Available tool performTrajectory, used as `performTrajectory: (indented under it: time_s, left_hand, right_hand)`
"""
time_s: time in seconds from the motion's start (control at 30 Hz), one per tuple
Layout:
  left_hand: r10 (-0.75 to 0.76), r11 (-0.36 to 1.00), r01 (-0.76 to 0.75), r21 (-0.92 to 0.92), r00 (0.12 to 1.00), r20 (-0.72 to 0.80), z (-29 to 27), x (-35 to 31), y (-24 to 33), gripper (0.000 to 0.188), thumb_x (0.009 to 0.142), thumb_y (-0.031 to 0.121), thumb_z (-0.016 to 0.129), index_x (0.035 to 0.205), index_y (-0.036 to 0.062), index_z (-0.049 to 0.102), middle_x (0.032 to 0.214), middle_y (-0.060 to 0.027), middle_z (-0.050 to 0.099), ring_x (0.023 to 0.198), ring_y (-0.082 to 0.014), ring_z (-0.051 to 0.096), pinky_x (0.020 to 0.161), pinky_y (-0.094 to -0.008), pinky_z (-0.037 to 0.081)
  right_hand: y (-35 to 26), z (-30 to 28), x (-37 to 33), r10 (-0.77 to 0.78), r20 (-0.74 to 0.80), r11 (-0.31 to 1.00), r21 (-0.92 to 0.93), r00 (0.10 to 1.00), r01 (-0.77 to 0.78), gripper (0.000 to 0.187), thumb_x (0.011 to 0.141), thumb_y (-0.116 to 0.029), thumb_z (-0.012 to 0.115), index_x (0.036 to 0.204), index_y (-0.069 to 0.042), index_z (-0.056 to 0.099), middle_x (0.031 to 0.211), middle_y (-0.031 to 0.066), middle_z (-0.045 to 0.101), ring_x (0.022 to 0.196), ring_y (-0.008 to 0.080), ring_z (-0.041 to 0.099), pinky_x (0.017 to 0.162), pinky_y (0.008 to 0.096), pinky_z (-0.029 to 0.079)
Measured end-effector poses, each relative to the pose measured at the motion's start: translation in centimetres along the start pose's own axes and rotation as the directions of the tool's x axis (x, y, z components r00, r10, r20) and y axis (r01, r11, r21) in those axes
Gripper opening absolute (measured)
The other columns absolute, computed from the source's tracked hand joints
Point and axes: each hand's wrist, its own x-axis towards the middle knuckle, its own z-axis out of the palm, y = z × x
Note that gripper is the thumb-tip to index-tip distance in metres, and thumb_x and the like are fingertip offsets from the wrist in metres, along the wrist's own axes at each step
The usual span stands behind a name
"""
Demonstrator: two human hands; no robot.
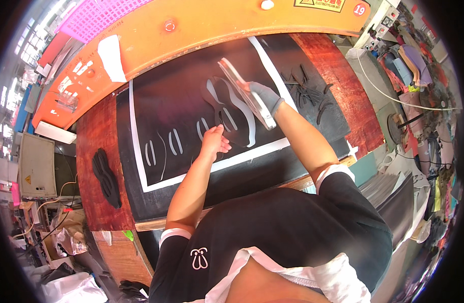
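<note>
My right hand (265,96), in a grey glove, grips a long, narrow cutting die (242,87) with pale edges. The die is tilted and slightly blurred above the black sheet (184,166). My left hand (212,143) is low over the sheet, bare, with its fingers loosely bent and apart. Its fingertips are close to a dark, wavy cut shape (223,96); whether they touch it I cannot tell. Pale curved slots (175,141) run through the sheet to the left of that hand. A white curved gap (250,123) shows beside the dark shape, below the die.
An orange machine beam (191,25) crosses the far side, with a pink basket (98,17) on it. Thin black offcuts (307,88) lie at the right. Stacked black cut pieces (105,177) rest on the reddish board (90,131) at left.
</note>
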Motion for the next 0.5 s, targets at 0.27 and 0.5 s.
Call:
performTrajectory:
  time_s: [0.27, 0.5]
  left_hand:
    - [0.015, 1.0, -0.014, 0.011, 0.997, -0.074, 0.4, -0.8, -0.2, 0.039, 0.094, 0.038, 0.05, 0.082, 0.0014, 0.053, 0.062, -0.0085, 0.054, 0.043, -0.02, 0.057, 0.036, -0.0294, 0.044]
    - [0.054, 0.998, -0.049, 0.044, 0.992, -0.114, 0.9, -0.6, 0.1, 0.04, 0.094, 0.039, 0.051, 0.079, 0.0017, 0.052, 0.061, -0.0088, 0.054, 0.042, -0.0193, 0.057, 0.035, -0.0275, 0.044]
  right_hand:
    - [-1.4, -4.9, -3.3, -0.15, 0.119, 0.876, 0.476, 0.982, 0.076, 0.033, 0.082, -0.03, 0.054, 0.105, -0.008, 0.061, 0.095, 0.0084, 0.065, 0.086, 0.0255, 0.063, 0.076, 0.0416, 0.053]
    - [-3.1, -14.5, -3.0, -0.483, -0.119, 0.748, 0.459, 0.867, 0.479, 0.038, 0.093, -0.036, 0.034, 0.104, -0.01, 0.058, 0.103, 0.0104, 0.063, 0.098, 0.0288, 0.059, 0.088, 0.0437, 0.047]
